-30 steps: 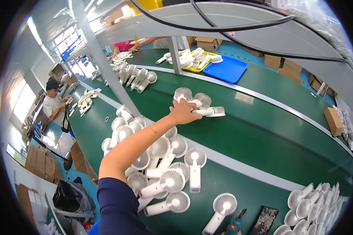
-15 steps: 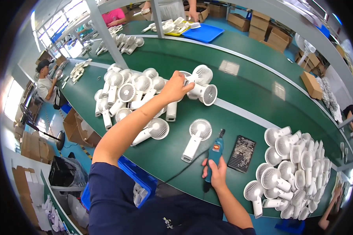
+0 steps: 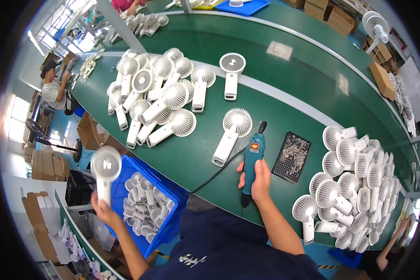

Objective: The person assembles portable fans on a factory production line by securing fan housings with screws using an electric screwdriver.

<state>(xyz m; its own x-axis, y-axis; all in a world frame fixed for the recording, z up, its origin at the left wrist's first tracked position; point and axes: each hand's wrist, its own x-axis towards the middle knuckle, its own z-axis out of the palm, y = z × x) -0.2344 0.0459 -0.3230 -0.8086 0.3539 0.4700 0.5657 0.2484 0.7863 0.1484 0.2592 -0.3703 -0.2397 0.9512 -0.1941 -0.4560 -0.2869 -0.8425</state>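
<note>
Your left hand is wrapped around the handle of a white handheld fan, lifted clear of the green workbench and hanging over the blue bin, which already holds more fans. Your right hand is closed around the teal electric screwdriver, its body lying on the bench with the bit pointing away from you. Just left of the screwdriver lies a single fan, head away from you; just right of it sits the black screw tray.

You look to be between units: one fan going off to the bin, the single fan beside the screwdriver waiting. The next move likely calls for releasing the held fan into the bin, then bringing that hand back to steady the waiting one.

Half a second ago your left arm was stretched out to the heap of fans beyond the screwdriver; now it is pulled back over the bin. The right hand has stayed on the screwdriver.
</note>
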